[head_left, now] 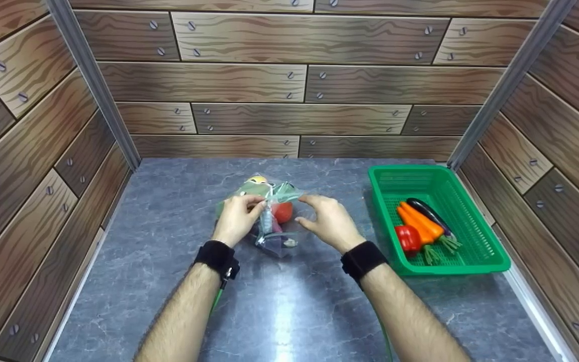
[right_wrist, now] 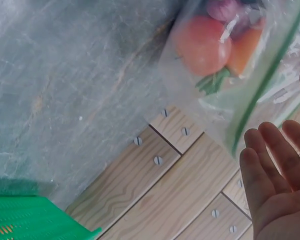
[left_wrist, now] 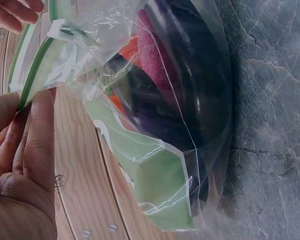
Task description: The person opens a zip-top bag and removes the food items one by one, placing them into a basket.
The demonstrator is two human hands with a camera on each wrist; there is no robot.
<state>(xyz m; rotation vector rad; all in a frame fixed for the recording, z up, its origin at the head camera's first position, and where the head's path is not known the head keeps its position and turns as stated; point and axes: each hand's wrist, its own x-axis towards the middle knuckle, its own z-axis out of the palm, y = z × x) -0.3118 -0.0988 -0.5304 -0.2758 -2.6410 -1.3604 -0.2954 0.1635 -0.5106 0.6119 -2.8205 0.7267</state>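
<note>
A clear zip bag (left_wrist: 160, 160) with green zip strips and a slider stands on the grey table, filled with vegetables. Through its film show a red tomato-like piece (right_wrist: 202, 45), a purple-pink one and dark purple ones. With thumb and fingers my left hand (head_left: 239, 216) pinches the green strip at the bag's mouth, seen close in the left wrist view. On the mouth's other side is my right hand (head_left: 329, 221), its fingers extended and spread from the thumb, fingertips right at the bag's edge. Nothing lies in the right palm in its wrist view.
To the right stands a green plastic basket (head_left: 475, 270) holding a red bell pepper (head_left: 407, 239), orange carrots (head_left: 422, 223) with green tops and an eggplant (head_left: 427, 211). Wood-patterned walls (head_left: 249, 83) enclose the table (head_left: 154, 261) at the back and sides.
</note>
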